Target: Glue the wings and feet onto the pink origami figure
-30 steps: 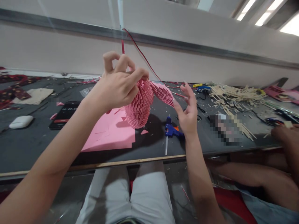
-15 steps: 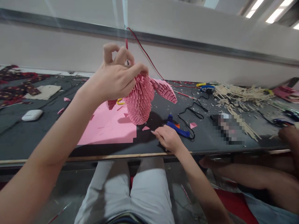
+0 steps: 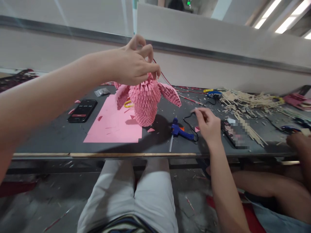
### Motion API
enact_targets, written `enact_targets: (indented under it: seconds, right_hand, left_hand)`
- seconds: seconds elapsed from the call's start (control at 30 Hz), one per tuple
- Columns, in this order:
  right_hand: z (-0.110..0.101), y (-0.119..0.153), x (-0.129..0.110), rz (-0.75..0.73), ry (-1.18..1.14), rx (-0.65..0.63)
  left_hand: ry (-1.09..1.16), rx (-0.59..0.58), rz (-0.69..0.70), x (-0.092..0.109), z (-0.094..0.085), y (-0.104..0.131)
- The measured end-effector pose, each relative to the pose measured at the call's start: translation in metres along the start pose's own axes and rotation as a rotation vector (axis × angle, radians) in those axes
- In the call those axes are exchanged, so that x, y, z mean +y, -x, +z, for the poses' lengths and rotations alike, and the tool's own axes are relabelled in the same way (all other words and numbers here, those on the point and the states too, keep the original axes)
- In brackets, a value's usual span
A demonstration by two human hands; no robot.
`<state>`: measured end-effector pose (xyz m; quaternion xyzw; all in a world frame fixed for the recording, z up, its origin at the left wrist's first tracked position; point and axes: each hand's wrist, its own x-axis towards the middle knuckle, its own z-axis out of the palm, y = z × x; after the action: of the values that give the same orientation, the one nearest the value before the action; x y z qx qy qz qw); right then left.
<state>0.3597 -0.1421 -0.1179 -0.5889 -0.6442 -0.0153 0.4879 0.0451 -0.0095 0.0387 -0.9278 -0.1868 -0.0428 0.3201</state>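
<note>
My left hand (image 3: 138, 66) pinches the top of a pink figure built from folded paper (image 3: 145, 103), with a rounded body and wing-like flaps, holding it upright above the table. The pinched top is mostly hidden by the fingers. My right hand (image 3: 209, 124) is closed with thumb and forefinger together, and its fingertips meet the black cord (image 3: 188, 117) in this view. Whether they grip the cord or a small piece cannot be made out. Left of that hand lies a blue glue gun (image 3: 179, 130), a glue stick (image 3: 171, 144) jutting from its back.
Pink paper sheets (image 3: 114, 129) lie under the figure, with small pink triangles (image 3: 151, 130) around. A phone (image 3: 83, 110) showing a timer is at left. A second, blurred phone (image 3: 229, 131) and a pile of thin wooden sticks (image 3: 250, 100) are at right. Another person's hand (image 3: 300, 142) rests far right.
My right hand has moved right, from beside the glue gun to the cord. My left forearm has swung up, uncovering the timer phone and another flap. The view has shifted slightly.
</note>
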Motion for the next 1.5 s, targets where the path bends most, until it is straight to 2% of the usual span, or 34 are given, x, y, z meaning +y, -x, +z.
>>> enact_targets:
  seconds: [0.07, 0.17, 0.27, 0.33, 0.5, 1.03, 1.27, 1.5]
  right_hand:
    - [0.019, -0.025, -0.007, -0.016, -0.111, -0.023]
    - [0.052, -0.055, -0.008, 0.042, -0.300, -0.109]
    - [0.075, -0.066, -0.005, 0.108, -0.507, -0.200]
    - [0.082, -0.063, -0.006, 0.125, -0.581, -0.189]
    - [0.084, -0.050, -0.013, 0.144, -0.619, -0.163]
    - [0.085, -0.045, -0.011, 0.117, -0.590, -0.156]
    - [0.085, -0.046, -0.011, 0.099, -0.579, -0.156]
    - [0.079, -0.047, -0.016, 0.079, -0.561, -0.159]
  left_hand:
    - [0.040, -0.003, 0.003, -0.001, 0.000, -0.002]
    - [0.092, 0.016, -0.002, -0.004, 0.001, -0.003]
    - [0.121, 0.056, 0.006, -0.008, 0.005, -0.002]
    - [0.151, 0.079, 0.011, -0.012, 0.010, -0.001]
    - [0.198, 0.127, 0.019, -0.017, 0.019, 0.003]
    - [0.174, 0.131, 0.037, -0.013, 0.020, 0.000]
    - [0.226, 0.151, -0.011, -0.011, 0.021, 0.004]
    - [0.267, 0.075, 0.070, -0.003, 0.021, 0.004]
